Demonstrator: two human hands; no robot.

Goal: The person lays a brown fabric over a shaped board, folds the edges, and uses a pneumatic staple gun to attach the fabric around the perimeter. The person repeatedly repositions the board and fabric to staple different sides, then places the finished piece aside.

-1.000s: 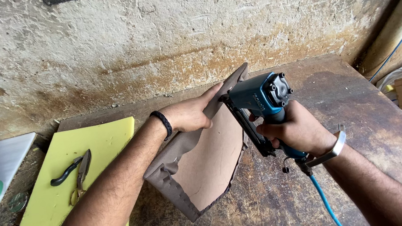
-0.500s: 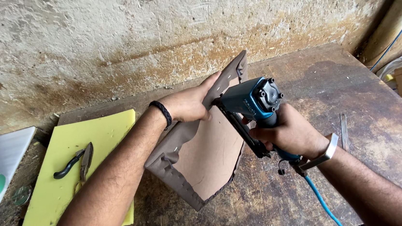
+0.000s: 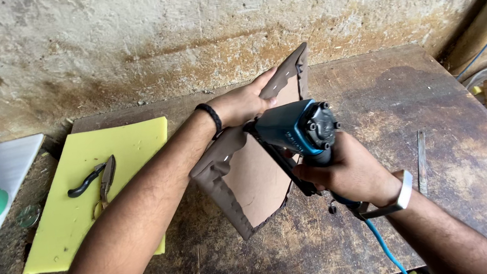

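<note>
Gripping a blue staple gun, your right hand presses it against the fabric-wrapped board (brown), which your left hand clasps at 11 o'clock.

One head-worn camera looks steeply down, close over the workbench (wall behind).

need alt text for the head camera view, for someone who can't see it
Seen from above, a person's left hand holds a board wrapped in brown fabric upright on a worn wooden workbench, while the right hand presses a blue-grey air stapler against its edge. A yellow foam sheet with pliers on it lies to the left, before a rough plaster wall.
</note>
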